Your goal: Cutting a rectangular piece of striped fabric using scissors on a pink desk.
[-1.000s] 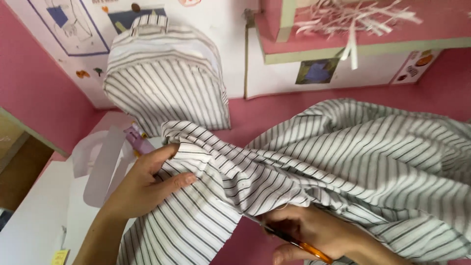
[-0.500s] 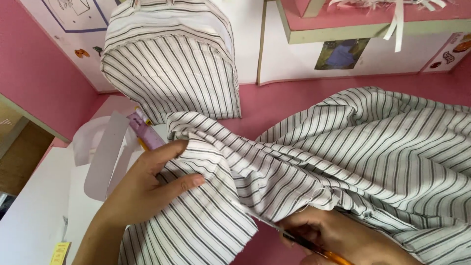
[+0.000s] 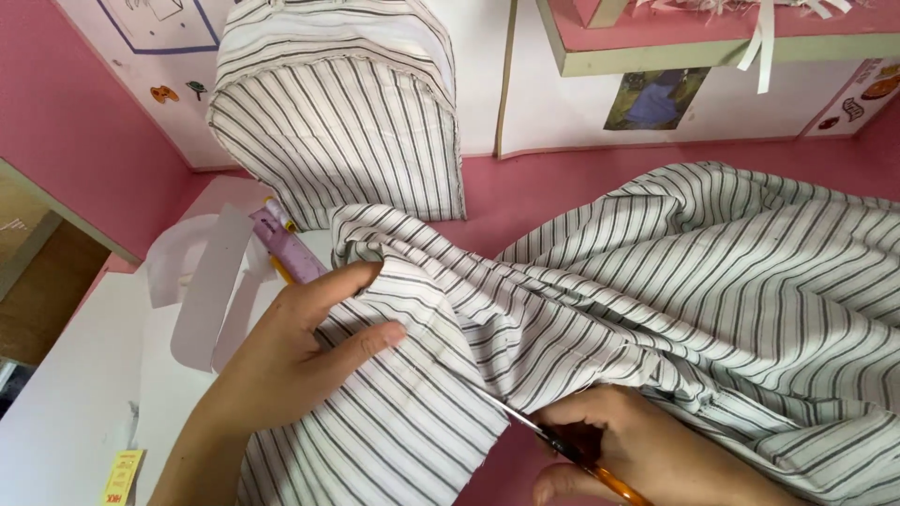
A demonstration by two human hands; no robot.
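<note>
A large piece of grey-and-white striped fabric (image 3: 675, 281) lies rumpled across the pink table. My left hand (image 3: 300, 351) presses flat on its left part, thumb and forefinger pinching a fold. My right hand (image 3: 637, 450) at the bottom holds orange-handled scissors (image 3: 572, 450). Their blades sit in the cloth's edge, pointing up-left, and the hand partly hides the handles.
A striped fabric backpack (image 3: 337, 112) stands upright at the back against a white wall. White paper pattern pieces (image 3: 211, 281), a purple ruler (image 3: 286, 248) and a yellow pencil lie at the left. A pink shelf (image 3: 712, 33) with paper strips hangs at the top right.
The view has tilted down a little. My right hand and the scissors have moved slightly along the fabric edge. My left hand stays pressed on the cloth.
</note>
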